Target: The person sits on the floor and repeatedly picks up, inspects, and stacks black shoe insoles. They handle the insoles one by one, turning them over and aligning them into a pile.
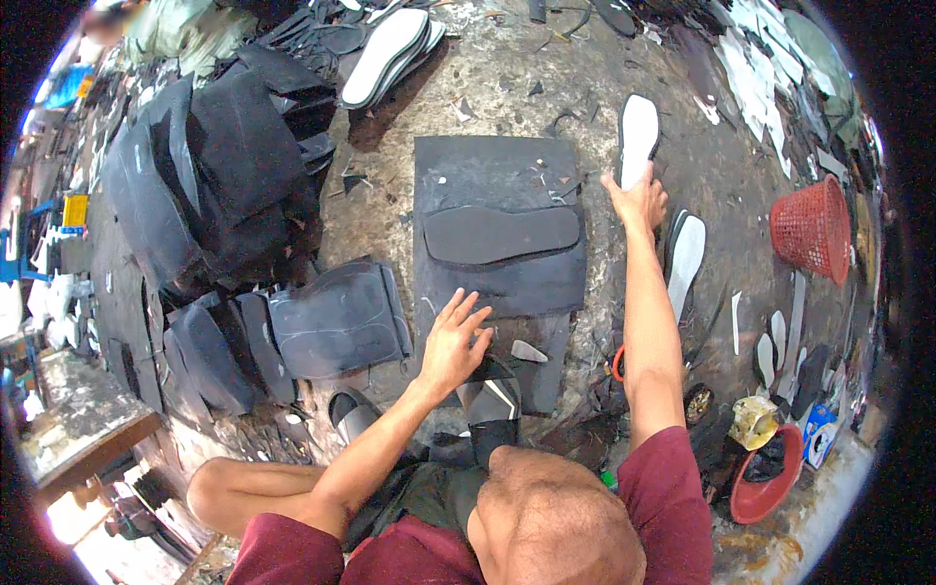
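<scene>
While the left hand (454, 336) lies spread on a dark rubber sheet (497, 219) bearing one cut sole (501, 234), the right hand (639, 200) — fingers loosely open — touches a white sole (639, 136) beyond its right edge.

Dark red short-sleeved shirt, sleeves ending above the elbows, at the lower centre and lower right of the frame. Both forearms bare; no watch, bracelet or gloves seen. Left hand (453, 336) and right hand (639, 200) bare, no rings discernible. Bare knee at the lower left. Head close-cropped, bottom centre.
</scene>
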`<state>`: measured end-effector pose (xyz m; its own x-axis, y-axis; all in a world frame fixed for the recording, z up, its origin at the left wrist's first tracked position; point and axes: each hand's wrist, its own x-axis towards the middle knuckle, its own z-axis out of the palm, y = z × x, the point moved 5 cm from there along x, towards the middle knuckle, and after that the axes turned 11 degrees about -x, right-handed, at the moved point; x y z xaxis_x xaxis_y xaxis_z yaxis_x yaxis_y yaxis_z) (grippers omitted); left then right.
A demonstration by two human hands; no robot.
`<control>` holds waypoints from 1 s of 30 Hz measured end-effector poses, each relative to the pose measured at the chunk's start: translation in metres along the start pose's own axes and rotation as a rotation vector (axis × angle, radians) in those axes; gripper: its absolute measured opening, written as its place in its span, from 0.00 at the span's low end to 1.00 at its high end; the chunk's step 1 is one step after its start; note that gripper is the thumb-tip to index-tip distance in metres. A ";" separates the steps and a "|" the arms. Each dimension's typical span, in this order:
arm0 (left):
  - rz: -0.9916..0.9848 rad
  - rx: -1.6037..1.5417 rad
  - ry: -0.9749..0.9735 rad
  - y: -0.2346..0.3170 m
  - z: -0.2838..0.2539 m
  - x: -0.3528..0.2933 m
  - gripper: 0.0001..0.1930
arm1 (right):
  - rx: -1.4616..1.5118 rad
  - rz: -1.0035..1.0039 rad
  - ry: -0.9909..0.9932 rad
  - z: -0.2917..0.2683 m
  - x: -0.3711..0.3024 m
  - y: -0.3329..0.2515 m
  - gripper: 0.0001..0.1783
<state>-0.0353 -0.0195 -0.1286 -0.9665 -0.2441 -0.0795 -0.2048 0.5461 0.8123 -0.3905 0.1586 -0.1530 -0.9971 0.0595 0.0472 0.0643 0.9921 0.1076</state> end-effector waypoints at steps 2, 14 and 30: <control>-0.035 -0.211 0.040 0.012 0.008 0.010 0.22 | 0.264 0.096 -0.093 -0.004 0.017 0.020 0.56; -0.725 -1.312 0.311 -0.030 0.003 0.007 0.25 | 2.049 0.413 -0.683 -0.055 -0.191 0.030 0.43; -0.674 -0.826 0.424 -0.090 -0.016 0.022 0.23 | 1.356 0.119 -0.612 0.042 -0.171 0.052 0.27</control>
<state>-0.0361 -0.0867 -0.1940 -0.5374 -0.6230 -0.5684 -0.3454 -0.4523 0.8223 -0.2184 0.2046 -0.1969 -0.8727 -0.1594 -0.4615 0.4016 0.3032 -0.8642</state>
